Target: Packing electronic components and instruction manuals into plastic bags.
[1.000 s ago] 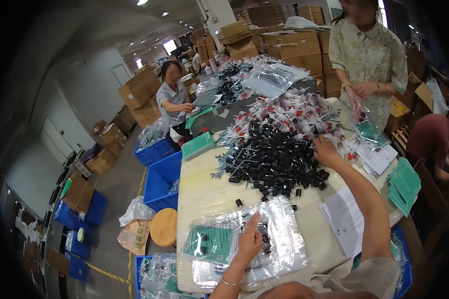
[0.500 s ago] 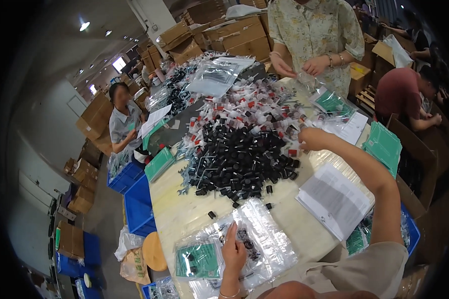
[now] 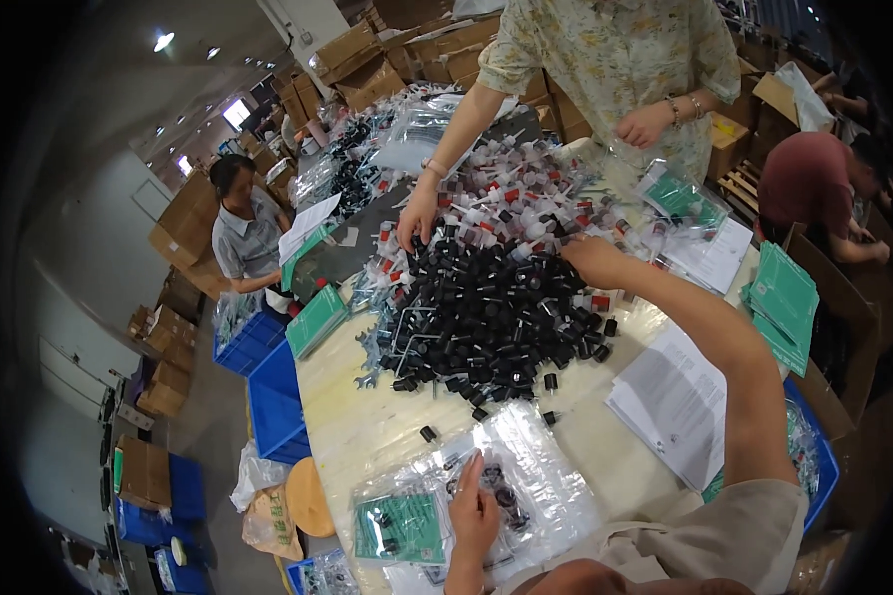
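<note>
Evidently pinning it flat, left hand (image 3: 473, 516) lay open-fingered on the near plastic bag (image 3: 526, 486), while right hand (image 3: 590, 260) reached far into the black caps (image 3: 486, 317), grip unclear.

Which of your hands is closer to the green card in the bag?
Left. The left hand rests on the clear bag right beside the green card. The right hand is far up the table at the pile of black caps.

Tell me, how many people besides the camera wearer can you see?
3: one in a floral shirt across the table, one in grey at left, one in red at right. Others may be hidden.
</note>
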Demonstrator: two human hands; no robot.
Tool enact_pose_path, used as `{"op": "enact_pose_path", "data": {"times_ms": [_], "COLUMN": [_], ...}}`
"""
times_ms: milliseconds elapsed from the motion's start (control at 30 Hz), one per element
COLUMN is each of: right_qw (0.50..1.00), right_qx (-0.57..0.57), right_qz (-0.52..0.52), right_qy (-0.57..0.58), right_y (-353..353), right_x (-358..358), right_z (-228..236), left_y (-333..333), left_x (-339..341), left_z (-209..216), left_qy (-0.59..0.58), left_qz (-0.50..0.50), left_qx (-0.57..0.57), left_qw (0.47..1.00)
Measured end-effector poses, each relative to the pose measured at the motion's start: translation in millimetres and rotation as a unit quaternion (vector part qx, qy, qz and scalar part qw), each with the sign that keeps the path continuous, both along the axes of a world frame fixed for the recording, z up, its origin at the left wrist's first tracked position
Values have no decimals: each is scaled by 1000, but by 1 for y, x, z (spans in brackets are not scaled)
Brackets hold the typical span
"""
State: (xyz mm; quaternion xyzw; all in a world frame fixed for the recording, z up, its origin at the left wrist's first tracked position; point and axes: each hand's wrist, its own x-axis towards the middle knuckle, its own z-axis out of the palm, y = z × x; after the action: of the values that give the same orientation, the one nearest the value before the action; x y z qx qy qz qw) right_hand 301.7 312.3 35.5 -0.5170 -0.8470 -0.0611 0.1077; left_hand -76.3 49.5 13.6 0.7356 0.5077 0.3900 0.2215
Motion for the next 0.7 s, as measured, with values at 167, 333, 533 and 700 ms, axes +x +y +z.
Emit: {"op": "enact_pose_path", "data": {"times_ms": [167, 333, 533, 700], "right_qw": [996, 997, 989, 990], "right_qx": [73, -35, -96, -84], "right_qz": [51, 62, -39, -110], "right_qy": [24, 12, -107, -35], "right_y": [-6, -5, 8, 0], "right_x": [-5, -17, -31, -38], "right_z": [10, 1, -5, -6], "left_y": [0, 3, 1, 5], "left_x": [1, 0, 2, 2], "left_z": [2, -1, 8, 6], "left_qy": [-1, 20, -6, 13], "left_qz": [14, -6, 1, -2], "left_qx": [-76, -19, -63, -8], "left_qw": [997, 1000, 998, 1000]}}
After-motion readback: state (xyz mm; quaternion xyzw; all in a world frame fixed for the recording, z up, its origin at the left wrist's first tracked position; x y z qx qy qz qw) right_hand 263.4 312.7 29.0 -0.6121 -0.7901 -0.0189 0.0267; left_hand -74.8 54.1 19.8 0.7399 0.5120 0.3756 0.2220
